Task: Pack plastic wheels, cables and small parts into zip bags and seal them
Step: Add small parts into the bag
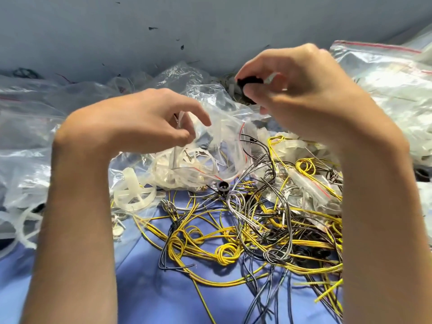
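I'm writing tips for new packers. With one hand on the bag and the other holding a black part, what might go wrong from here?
1. The left hand pinches just a bit of the zip bag, so its mouth may sag, and the black part in the right hand could miss it.
2. The cables lie tangled just below the bag; a loop may snag when it is lifted.

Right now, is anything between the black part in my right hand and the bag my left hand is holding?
Nothing visible blocks it. The black part in the right hand is close to the zip bag the left hand pinches; whether its mouth is open is unclear.
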